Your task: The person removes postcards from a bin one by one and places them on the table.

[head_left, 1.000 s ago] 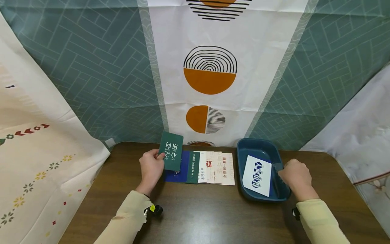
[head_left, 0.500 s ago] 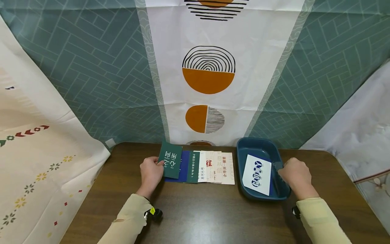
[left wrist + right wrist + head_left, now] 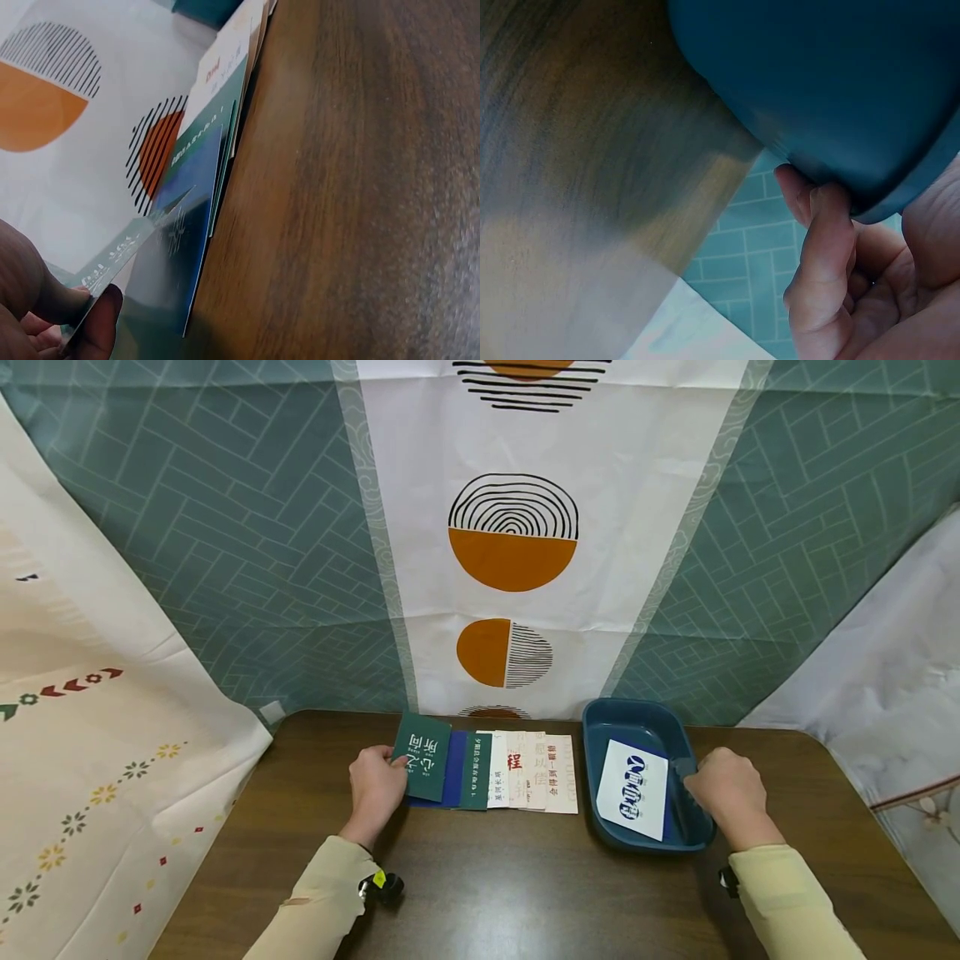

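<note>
My left hand (image 3: 377, 789) pinches a dark green card (image 3: 422, 768) with white characters by its near left edge. That card slants over a blue card (image 3: 454, 781) at the left end of an overlapping row. In the left wrist view, thumb and fingers grip the green card (image 3: 116, 251), its far edge at the blue card (image 3: 174, 247). My right hand (image 3: 729, 795) grips the right rim of a dark blue plastic basin (image 3: 636, 714). Below, the right wrist view has curled fingers against the basin (image 3: 817, 82). Inside the basin lies a white card (image 3: 633, 789) over something blue.
The row continues rightward with another green card (image 3: 476, 772), a white card (image 3: 498, 772) and several cream cards (image 3: 560, 777). All lie on a dark wooden table (image 3: 480, 885). A patterned cloth (image 3: 300, 568) hangs behind the table's back edge.
The left hand has lowered the green card toward the blue card, its tilt easing, then shifted slightly right. The right hand and the basin have stayed in place.
</note>
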`<state>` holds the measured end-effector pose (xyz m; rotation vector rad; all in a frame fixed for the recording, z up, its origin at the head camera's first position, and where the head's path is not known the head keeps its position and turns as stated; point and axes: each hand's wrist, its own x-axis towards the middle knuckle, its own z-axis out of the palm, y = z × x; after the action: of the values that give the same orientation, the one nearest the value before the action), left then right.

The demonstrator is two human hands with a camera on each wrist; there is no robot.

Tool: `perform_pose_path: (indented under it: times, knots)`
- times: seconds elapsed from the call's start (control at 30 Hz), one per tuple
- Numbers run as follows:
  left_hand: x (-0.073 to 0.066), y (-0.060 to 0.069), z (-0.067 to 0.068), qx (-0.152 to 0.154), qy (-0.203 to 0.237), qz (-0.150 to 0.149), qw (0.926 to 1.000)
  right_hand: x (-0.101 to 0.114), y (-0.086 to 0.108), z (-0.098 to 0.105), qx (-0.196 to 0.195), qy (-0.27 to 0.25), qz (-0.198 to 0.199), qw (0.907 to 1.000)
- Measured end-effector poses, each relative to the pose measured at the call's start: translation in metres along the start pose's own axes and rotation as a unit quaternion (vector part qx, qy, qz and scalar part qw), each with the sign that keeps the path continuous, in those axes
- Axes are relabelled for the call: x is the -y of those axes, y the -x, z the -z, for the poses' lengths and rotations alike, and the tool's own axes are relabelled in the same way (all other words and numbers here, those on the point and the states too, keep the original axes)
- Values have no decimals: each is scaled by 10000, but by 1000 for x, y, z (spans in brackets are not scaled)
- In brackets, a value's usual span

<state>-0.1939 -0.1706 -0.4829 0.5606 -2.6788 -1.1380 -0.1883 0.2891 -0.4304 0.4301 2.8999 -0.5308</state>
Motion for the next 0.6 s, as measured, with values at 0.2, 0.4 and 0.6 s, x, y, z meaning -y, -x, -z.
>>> perform_pose_path:
  times: [0.2,0.4,0.6]
  knots:
    - [1,0,0,67,12,85,9999,-1,0,0,21,21,4,10000]
    - [1,1,-2,30,-69,52,10000,-1,-1,-1,-8,16,25,10000]
    - [0,2,-3,-31,-93,33,9999,-3,-3,-2,12,7,-3,10000]
